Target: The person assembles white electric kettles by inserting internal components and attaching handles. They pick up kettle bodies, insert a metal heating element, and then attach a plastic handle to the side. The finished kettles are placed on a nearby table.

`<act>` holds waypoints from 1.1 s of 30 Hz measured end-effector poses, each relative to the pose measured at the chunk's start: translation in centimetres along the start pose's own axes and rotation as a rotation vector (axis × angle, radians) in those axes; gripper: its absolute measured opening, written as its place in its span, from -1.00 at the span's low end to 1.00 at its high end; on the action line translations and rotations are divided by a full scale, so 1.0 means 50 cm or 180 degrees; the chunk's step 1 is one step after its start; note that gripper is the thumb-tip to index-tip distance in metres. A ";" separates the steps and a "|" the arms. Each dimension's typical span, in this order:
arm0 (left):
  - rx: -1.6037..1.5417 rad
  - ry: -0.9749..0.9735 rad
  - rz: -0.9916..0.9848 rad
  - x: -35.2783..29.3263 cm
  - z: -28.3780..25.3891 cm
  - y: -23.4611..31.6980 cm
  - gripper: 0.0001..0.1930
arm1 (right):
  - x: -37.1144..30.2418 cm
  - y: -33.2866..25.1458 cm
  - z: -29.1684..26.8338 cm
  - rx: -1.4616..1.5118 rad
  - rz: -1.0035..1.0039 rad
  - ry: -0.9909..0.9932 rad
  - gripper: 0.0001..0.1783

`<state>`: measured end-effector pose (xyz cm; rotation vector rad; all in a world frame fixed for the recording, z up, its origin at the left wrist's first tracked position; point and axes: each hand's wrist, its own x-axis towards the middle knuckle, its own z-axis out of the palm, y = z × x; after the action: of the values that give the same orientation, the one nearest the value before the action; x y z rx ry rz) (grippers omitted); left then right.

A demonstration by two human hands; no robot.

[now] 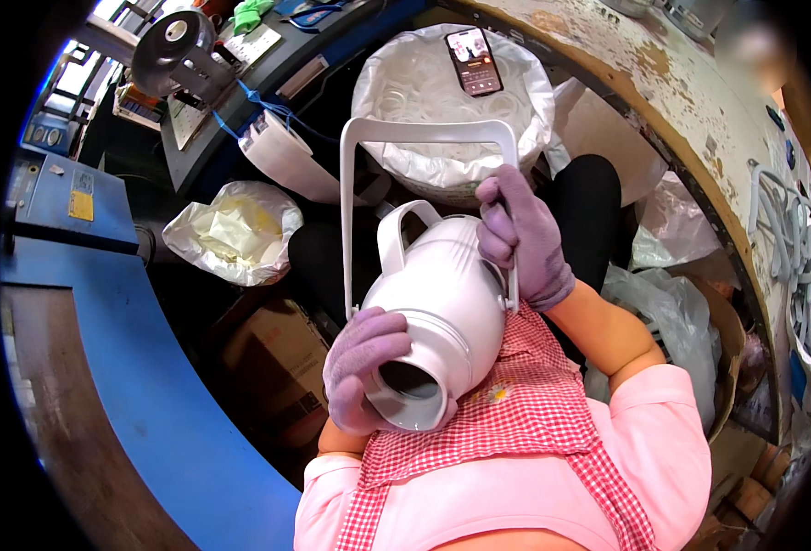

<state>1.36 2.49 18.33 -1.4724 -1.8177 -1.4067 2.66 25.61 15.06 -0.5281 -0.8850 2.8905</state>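
A: Where's the jug?

B: The white jug [442, 262] is held above the lap, tilted, its open mouth toward the wearer's chest. A tall bail handle [428, 131] stands raised over it, and a smaller side grip [391, 241] curves off the body.

A: And the hands?

B: Both wear purple gloves. The left hand [361, 367] has its fingers curled over the neck, right beside the mouth. The right hand [526, 234] is closed round the right arm of the bail handle.

A: Any markings close by?

B: The red-and-white checked apron [479, 441] carries a small daisy motif [501, 392]. Past the jug, a phone [473, 60] lies on the pale rings [414, 92] heaped in a white-lined tub [369, 101]. Its screen is lit — a picture on top, small controls beneath, any wording too tiny to read.

A: What about the left side?

B: The blue machine [47, 197] bears a yellow label [81, 206], its print too small to make out. Lower down, a cardboard box [268, 354] shows a dark printed patch [309, 401].

A: And on the right?

B: A worktable [699, 119] with flaking paint, and grey loops [802, 248] in a tangle along it.
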 end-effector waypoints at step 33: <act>-0.1682 -0.0002 -0.3158 0.056 0.049 -0.068 -0.47 | -0.042 -0.021 -0.101 0.0519 0.0148 -0.1025 -0.37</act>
<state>-2.02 6.21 18.08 -0.6911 -2.4305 -2.4758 6.31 28.81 12.38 -0.0705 -0.6644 3.1067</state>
